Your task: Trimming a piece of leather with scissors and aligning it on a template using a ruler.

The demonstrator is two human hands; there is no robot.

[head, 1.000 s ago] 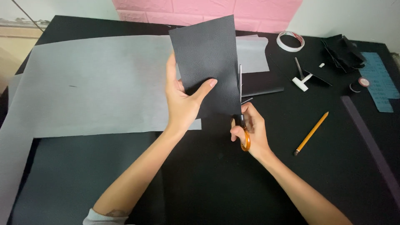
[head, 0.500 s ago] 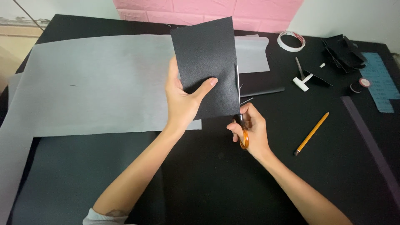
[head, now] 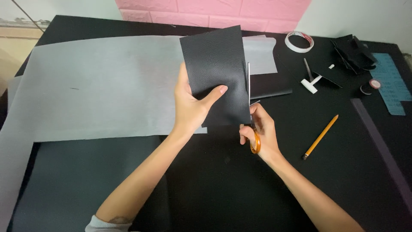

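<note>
Head view — left hand (head: 191,109) fingers clamp black sheet (head: 216,68); right hand (head: 259,129) fingers grip orange-handled scissors (head: 253,122) at its edge.

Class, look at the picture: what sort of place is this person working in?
Probably a craft or sewing worktable: scissors cutting a black sheet, pale pattern paper, a tape roll and a pencil.

Black sheet (head: 216,68) against scissors (head: 251,111)
</note>
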